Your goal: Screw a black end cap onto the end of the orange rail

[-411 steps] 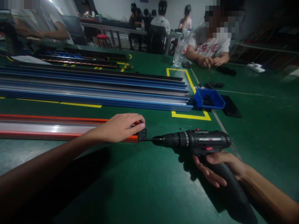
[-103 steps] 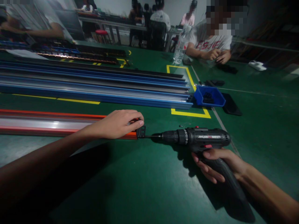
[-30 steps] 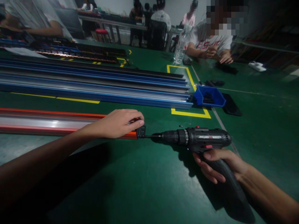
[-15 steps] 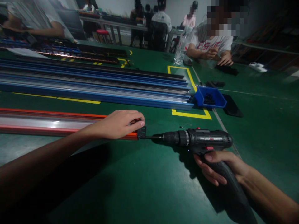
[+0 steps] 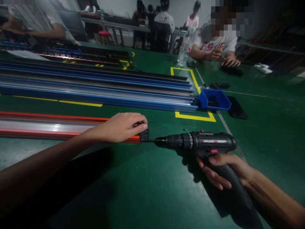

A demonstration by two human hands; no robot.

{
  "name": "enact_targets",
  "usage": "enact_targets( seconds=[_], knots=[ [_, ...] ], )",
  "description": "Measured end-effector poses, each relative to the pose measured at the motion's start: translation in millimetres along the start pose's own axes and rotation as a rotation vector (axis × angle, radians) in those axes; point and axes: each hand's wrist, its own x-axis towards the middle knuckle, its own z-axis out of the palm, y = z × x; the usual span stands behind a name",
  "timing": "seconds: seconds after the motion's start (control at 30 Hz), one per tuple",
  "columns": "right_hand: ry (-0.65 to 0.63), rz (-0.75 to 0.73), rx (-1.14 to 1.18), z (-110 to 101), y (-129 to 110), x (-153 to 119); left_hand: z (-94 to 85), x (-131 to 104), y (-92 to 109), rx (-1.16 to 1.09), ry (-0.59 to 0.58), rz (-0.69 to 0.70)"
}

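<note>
One long orange bar (image 5: 57, 127) lies on the green table (image 5: 147, 190), and my left hand (image 5: 124, 127) is curled over its end, holding it beside the black cap (image 5: 145, 135). My right hand (image 5: 237, 163) is wrapped around the black drill (image 5: 207, 141), and its thin tip (image 5: 156, 140) reaches right up to that cap.

Dim, darkest at upper right. Glare glints off the red rail (image 5: 57, 127) and pales the counter (image 5: 152, 187) at left edge; deep shadow fills lower left; upper left blurs.
</note>
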Motion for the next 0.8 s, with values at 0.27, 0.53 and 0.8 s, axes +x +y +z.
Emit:
enact_targets(
  seconds=[0.27,0.53,0.8],
  knots=[
    [0.008,0.01,-0.003,-1.2,0.4,0.4,-0.2,0.3,0.6,0.006,-0.002,0.002],
    [0.004,0.002,-0.001,-1.0,0.6,0.8,0.3,-0.2,-0.1,0.01,-0.007,0.005],
    [0.01,-0.001,-0.033,0.0,0.2,0.1,-0.1,0.0,-0.7,0.008,-0.007,0.008]
  ],
)
